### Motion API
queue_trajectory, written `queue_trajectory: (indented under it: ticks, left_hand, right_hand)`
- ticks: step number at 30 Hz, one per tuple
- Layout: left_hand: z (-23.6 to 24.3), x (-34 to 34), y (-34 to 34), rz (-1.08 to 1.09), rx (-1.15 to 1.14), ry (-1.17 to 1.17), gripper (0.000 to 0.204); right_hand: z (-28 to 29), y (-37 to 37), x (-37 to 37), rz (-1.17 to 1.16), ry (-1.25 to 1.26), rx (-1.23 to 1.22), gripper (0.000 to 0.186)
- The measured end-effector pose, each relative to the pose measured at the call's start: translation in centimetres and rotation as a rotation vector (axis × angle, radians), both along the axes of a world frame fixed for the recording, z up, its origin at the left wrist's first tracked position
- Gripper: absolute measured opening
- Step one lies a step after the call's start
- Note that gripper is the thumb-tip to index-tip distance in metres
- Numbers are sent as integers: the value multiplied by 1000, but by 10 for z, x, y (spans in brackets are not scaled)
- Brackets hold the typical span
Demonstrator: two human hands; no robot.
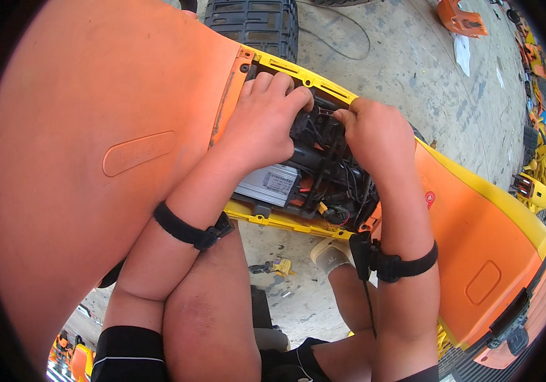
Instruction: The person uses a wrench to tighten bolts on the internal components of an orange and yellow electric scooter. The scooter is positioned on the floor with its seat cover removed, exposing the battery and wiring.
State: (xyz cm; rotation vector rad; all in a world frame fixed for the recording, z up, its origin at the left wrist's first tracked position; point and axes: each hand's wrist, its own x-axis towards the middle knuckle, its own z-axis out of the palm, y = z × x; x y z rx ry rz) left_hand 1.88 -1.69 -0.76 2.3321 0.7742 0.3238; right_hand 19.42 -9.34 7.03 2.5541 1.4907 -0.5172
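Both my hands reach into an open bay between the orange body panels of a vehicle. My left hand (266,118) is curled over the bay's far left part, beside a black part, its fingertips mostly hidden. Across from it, my right hand (380,135) has thumb and forefinger pinched near thin dark wires; what lies between them is too small to make out. Below the left hand sits a silver finned controller box (274,183) with a label. Black tubes (310,156) cross the bay. A yellow connector (324,209) with coloured wires lies near its lower right.
Yellow frame rails (298,224) edge the bay. A large orange panel (95,95) spans the left, another orange panel (464,223) the right. A black tyre (254,25) stands beyond. On the concrete floor lie an orange part (461,19) and a small yellow-and-black item (279,267).
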Motion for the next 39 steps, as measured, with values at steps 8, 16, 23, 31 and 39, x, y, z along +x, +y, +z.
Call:
queue_trajectory:
  ticks: [8,16,23,31,39]
  left_hand:
    - [3,0,0,3,-6,-2,53]
    - [2,0,0,3,-6,0,53]
    - [2,1,0,-2,-6,3,52]
    - [0,0,1,-7,18,-24,52]
    - [-2,0,0,-1,0,-25,52]
  right_hand:
    - [0,12,11,73,-3,-26,35]
    - [0,17,11,91,-14,-76,34]
    - [-23,-29,-10,-130,53,74,38]
    - [-20,-32,-26,-228,27,129,39]
    - [-5,-3,3,-16,18,-35,39]
